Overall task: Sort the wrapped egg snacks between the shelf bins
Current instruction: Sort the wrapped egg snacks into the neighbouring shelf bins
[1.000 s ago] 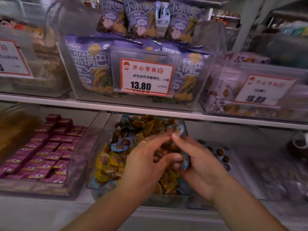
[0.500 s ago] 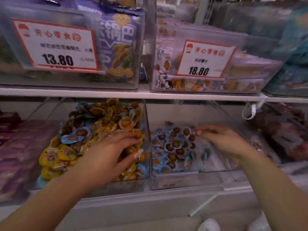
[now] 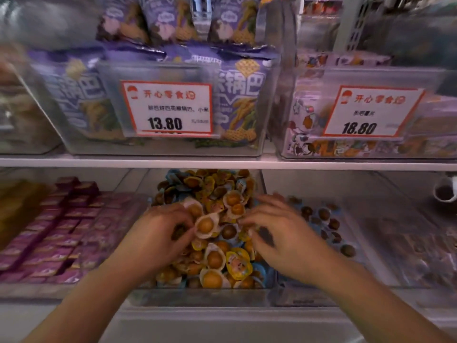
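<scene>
We see the wrapped egg snacks heaped in the clear middle bin on the lower shelf, the heap filling the bin from its front wall back under the shelf board. Most wrappers are yellow, white or blue around a brown or golden egg.

Our left hand lies palm down on the heap at its 9 o'clock side, forearm running in from 7 o'clock. Its fingers are curled down into the pile among the wrappers; the motion blur keeps us from telling whether they pinch one snack. Our right hand reaches in from 5 o'clock and sits over the wall between the middle bin and the right bin, fingers bent with their tips touching snacks at the heap's 3 o'clock edge; again we cannot tell if anything is clamped.

At 3 o'clock, the right bin holds a thin scatter of dark egg snacks in blue wrappers. At 9 o'clock lie rows of purple packets. At 12 o'clock, above the board, stand purple snack bags behind a price card reading 13.80, and at 2 o'clock a card reading 18.80.
</scene>
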Action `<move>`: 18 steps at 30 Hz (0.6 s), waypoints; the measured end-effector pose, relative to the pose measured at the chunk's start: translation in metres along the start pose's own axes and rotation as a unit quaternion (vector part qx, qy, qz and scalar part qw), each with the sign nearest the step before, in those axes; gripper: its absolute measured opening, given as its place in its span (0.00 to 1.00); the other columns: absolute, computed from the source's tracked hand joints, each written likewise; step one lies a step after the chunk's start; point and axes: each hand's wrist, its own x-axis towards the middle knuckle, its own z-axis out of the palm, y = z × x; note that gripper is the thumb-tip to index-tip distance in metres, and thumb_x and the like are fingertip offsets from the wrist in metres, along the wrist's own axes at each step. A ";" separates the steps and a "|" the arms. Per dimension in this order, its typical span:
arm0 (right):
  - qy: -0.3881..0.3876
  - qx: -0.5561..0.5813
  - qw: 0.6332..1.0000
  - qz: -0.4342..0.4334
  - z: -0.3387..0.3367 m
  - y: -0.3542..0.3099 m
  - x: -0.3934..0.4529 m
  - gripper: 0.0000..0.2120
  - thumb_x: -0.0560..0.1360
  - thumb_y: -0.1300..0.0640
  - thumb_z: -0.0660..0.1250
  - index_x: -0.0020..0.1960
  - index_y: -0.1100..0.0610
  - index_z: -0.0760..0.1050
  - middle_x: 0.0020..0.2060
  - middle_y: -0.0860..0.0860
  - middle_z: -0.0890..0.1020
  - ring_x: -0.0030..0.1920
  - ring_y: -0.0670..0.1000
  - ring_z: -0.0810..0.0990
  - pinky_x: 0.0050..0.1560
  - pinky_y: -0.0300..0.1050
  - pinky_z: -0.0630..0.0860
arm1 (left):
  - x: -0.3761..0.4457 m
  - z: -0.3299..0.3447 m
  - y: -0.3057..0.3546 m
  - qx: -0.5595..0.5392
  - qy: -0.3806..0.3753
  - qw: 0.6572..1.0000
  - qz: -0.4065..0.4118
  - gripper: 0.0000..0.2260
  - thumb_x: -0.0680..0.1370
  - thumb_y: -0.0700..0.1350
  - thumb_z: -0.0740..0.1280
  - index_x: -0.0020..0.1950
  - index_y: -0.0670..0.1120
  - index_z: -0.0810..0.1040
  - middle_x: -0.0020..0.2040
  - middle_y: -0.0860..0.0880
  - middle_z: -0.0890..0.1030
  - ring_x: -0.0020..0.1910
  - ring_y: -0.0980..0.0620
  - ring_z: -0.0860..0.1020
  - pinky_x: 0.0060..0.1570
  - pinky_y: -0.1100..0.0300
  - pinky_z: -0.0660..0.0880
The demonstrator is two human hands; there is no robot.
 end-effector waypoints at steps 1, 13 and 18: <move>-0.017 -0.024 1.000 -0.005 0.004 -0.001 0.001 0.11 0.77 0.56 0.68 0.58 0.52 0.83 0.57 0.46 0.83 0.73 0.49 0.67 0.77 0.54 0.57 | -0.001 -0.002 -0.004 -0.001 0.009 1.000 -0.017 0.04 0.74 0.49 0.73 0.40 0.51 0.83 0.45 0.55 0.82 0.44 0.54 0.81 0.43 0.63 0.73; -0.166 -0.287 0.943 -0.035 0.029 -0.021 0.047 0.23 0.76 0.50 0.67 0.70 0.49 0.71 0.64 0.51 0.75 0.64 0.57 0.71 0.61 0.52 0.71 | -0.011 0.004 0.005 0.089 0.117 0.980 -0.130 0.09 0.72 0.50 0.69 0.47 0.48 0.74 0.50 0.45 0.76 0.44 0.42 0.77 0.41 0.51 0.74; -0.182 -0.310 0.933 -0.009 0.034 -0.019 0.055 0.27 0.75 0.49 0.68 0.72 0.47 0.68 0.66 0.53 0.69 0.64 0.58 0.68 0.60 0.54 0.69 | -0.013 0.013 0.007 0.037 -0.011 0.998 -0.051 0.23 0.78 0.58 0.57 0.71 0.54 0.70 0.68 0.53 0.74 0.66 0.50 0.73 0.66 0.50 0.70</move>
